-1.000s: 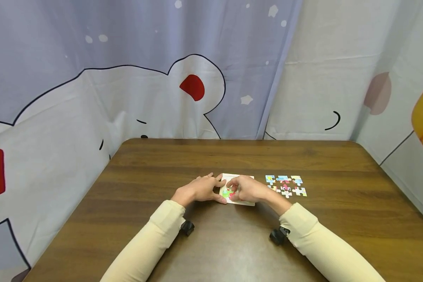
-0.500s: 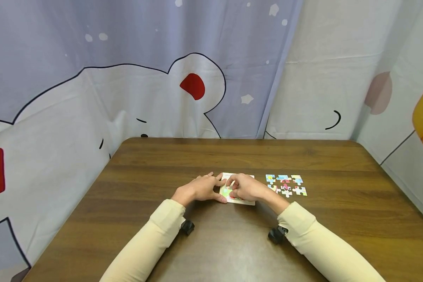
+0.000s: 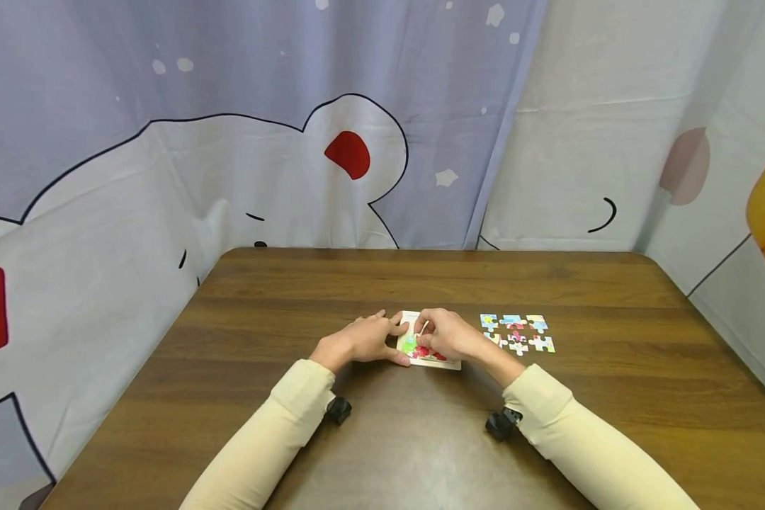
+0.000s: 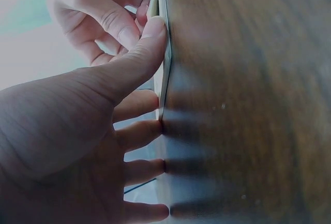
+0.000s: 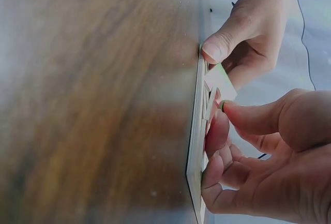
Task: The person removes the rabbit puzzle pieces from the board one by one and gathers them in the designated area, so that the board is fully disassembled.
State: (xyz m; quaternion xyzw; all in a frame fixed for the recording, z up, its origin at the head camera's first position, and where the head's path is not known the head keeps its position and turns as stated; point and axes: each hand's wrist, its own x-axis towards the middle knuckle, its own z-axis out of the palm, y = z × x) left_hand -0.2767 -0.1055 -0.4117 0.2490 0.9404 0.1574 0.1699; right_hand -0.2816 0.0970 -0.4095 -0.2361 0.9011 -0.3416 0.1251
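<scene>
A small jigsaw puzzle board [image 3: 445, 365] with a pale border lies flat on the wooden table, and red and green printed pieces show in its lower part. My left hand [image 3: 365, 340] rests at its left side, fingers spread; the thumb [image 4: 150, 35] presses on the front edge. Over the board, my right hand [image 3: 449, 334] pinches a puzzle piece [image 5: 221, 81] between thumb and index finger. The piece stands tilted up from the board, close to the left thumb. The right hand's other fingers curl down against the board and hide part of it.
Several loose puzzle pieces [image 3: 513, 323] lie in two rows on the table to the right of the board. The brown wooden table [image 3: 382, 439] ends at a printed curtain [image 3: 280, 184] behind.
The right hand has lifted and turned slightly at the board, uncovering more of the red and green pieces. The left hand has stayed in place.
</scene>
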